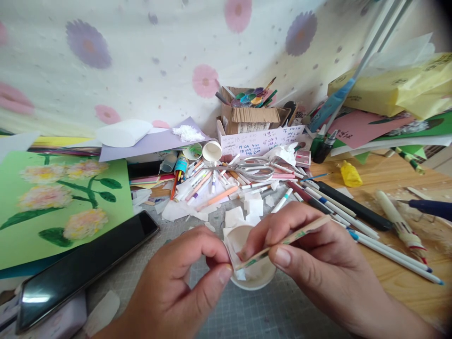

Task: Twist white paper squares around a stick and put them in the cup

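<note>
My left hand [190,282] pinches a small white paper piece [233,252] between thumb and forefinger, over the left rim of a white paper cup [256,281]. My right hand [318,263] is closed on a flat wooden stick [296,234] with green marks. The stick slants down to the left, and its lower end is at the paper piece, near my left thumb. Torn white paper pieces [254,204] lie just behind the cup. The inside of the cup is partly hidden by my right fingers.
A black phone [88,268] and a green flower picture [67,202] lie at the left. Scissors [256,170] rest on a pile of markers behind the cup. Pens [395,256], a yellow lump [350,174] and a blue-handled tool [431,207] are at the right.
</note>
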Demonstrator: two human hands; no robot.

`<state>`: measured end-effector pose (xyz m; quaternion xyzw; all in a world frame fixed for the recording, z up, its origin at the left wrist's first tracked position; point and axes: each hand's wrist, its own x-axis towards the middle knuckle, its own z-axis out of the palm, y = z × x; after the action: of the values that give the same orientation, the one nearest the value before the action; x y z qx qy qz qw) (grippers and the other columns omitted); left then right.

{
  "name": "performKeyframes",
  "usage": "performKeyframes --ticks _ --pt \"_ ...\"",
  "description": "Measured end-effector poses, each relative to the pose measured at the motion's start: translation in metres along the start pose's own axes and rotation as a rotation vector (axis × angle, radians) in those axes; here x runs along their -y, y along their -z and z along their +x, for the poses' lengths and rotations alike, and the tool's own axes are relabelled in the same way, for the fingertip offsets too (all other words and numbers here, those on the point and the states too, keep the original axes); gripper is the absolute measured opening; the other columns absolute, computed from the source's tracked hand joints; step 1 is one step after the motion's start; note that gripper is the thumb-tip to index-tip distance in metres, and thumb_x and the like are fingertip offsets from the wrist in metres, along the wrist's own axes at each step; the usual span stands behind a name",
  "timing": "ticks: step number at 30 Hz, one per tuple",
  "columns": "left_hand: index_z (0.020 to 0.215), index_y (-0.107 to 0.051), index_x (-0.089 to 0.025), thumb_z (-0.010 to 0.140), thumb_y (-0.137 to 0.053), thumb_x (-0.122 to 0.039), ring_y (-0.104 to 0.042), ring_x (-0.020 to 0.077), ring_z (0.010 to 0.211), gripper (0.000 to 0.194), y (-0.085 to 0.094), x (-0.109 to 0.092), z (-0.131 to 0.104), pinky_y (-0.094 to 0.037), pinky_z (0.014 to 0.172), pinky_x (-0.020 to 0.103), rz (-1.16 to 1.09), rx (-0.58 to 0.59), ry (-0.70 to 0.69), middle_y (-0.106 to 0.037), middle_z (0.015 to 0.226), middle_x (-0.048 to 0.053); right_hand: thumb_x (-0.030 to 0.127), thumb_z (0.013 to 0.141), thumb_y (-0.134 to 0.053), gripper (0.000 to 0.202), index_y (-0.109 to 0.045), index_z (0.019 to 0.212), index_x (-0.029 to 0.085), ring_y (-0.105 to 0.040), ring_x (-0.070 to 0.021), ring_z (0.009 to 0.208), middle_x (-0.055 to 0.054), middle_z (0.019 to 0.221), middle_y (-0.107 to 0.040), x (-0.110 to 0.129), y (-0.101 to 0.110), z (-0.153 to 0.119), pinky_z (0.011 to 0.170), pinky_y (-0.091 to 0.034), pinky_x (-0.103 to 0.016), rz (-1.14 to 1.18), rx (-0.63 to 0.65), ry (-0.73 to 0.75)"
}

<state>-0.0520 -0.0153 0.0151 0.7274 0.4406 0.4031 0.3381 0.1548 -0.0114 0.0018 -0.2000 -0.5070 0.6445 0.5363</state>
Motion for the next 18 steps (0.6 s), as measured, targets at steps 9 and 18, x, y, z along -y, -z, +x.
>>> performKeyframes --ticks 9,18 --pt "0.075 -0.067 -0.026 0.083 -0.061 -0.012 -0.057 0.0087 0.056 0.017 -0.0022 0.0015 -0.0005 -0.046 0.059 0.019 0.056 -0.018 -0.106 -0.063 0.067 -0.008 0.023 0.095 -0.076 0.003 -0.075 0.096 0.025 -0.075 -0.0119 0.085 -0.001 0.095 -0.08 0.0012 -0.0016 0.0005 0.076 -0.059 -0.022 -0.006 -0.018 -0.011" --pt "0.075 -0.068 -0.024 0.083 -0.058 -0.008 -0.06 0.0077 0.061 0.02 -0.0026 0.0012 0.0 -0.047 0.061 0.017 0.07 -0.03 -0.151 -0.064 0.069 -0.008 0.023 0.095 -0.076 0.004 -0.075 0.097 0.026 -0.075 -0.0105 0.084 0.0 0.094 -0.08 0.0021 -0.0016 0.0005 0.075 -0.059 -0.02 -0.028 -0.021 -0.009"
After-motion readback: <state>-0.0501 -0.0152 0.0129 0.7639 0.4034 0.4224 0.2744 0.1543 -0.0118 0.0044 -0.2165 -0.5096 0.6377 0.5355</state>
